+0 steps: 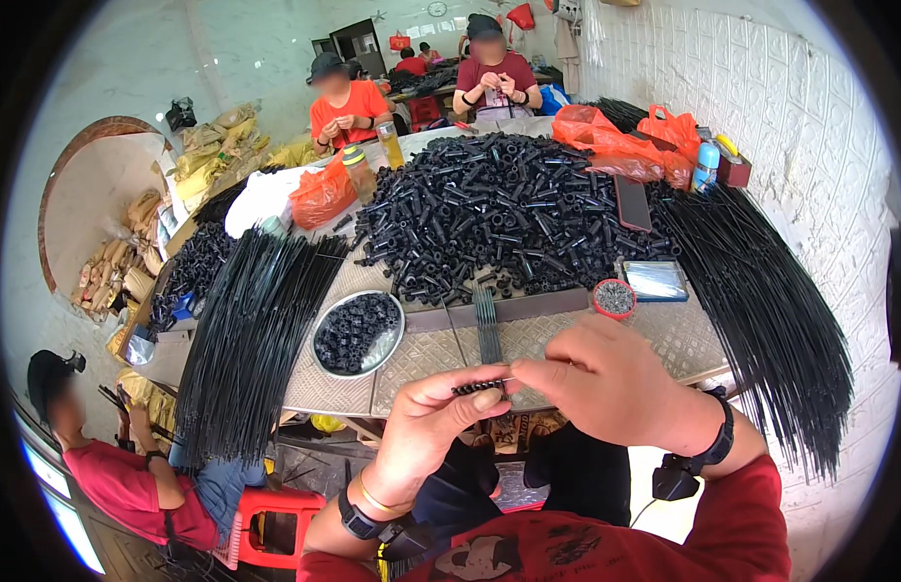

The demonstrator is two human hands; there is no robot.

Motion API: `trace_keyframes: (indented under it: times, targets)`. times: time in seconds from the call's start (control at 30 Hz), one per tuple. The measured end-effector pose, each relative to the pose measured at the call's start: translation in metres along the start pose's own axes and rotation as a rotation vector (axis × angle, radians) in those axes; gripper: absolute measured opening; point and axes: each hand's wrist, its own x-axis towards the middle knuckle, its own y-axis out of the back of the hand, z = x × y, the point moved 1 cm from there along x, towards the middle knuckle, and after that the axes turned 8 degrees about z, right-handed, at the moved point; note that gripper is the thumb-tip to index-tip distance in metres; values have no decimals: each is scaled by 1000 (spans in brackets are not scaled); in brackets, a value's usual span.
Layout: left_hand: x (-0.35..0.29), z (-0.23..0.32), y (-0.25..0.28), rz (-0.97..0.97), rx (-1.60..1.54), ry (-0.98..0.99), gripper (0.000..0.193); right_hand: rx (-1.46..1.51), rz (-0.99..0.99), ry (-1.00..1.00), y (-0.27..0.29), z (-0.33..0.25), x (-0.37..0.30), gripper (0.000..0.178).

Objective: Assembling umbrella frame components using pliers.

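My left hand [433,419] is closed, with thumb and fingers pinching a short black ribbed piece [478,387] just over the table's front edge. My right hand [606,376] comes in from the right, its thumb and forefinger pressed together at the right end of that piece. Something thin may be between those fingertips, too small to make out. Just beyond my hands, a bundle of thin dark rods [485,325] lies across a low grey strip [543,307]. A round metal plate [400,347] of small black knobby parts [355,332] sits to the left.
A big heap of black tubular parts [499,213] covers the table's middle. Long black rods [247,330] hang over the edge at left, more rods [771,310] at right. A red tub [614,299], clear flat box [654,280] and phone [633,204] lie right. Several people work nearby.
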Motion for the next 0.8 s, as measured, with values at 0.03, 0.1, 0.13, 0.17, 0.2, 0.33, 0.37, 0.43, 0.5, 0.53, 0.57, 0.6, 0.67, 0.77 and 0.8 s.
trace_keyframes:
  times: [0.03,0.1,0.13,0.17,0.2,0.33,0.37,0.43,0.5,0.53,0.57,0.6,0.67,0.77,0.8]
  targets:
    - [0,0,0,-12,2,-2,28,146,24,-91,-4,2,-1,16]
    - [1,0,-1,-25,5,-5,28,292,49,-183,-7,4,-3,16]
    - [1,-1,0,-38,11,-1,28,395,2,-254,-8,5,-4,16]
    - [1,-2,0,-52,17,2,28,498,-46,-324,-9,6,-5,17]
    - [1,-1,-1,-53,17,2,28,498,-45,-325,-10,6,-6,17]
    - [2,0,-4,-46,17,51,28,399,6,-221,-4,6,-8,14]
    - [2,0,-4,-45,33,62,28,319,-3,-167,-3,6,-7,13]
    - [2,0,-4,-44,29,66,29,257,30,-130,-6,5,-11,13]
    - [3,-1,-4,-48,24,67,30,191,65,-92,-7,0,-16,13]
    - [2,-2,-3,-50,49,73,30,271,88,-178,-9,-3,-18,14]
    - [2,-3,-2,-52,74,78,31,350,110,-264,-10,-4,-19,15]
    - [2,-2,-3,-52,74,78,31,349,110,-263,-10,-3,-19,15]
    - [1,0,-4,-50,85,114,31,406,85,-322,-9,-3,-19,17]
    - [1,0,-4,-60,120,109,31,198,23,-89,1,-1,-12,17]
    - [1,0,-3,-58,119,109,31,200,21,-88,0,2,-11,17]
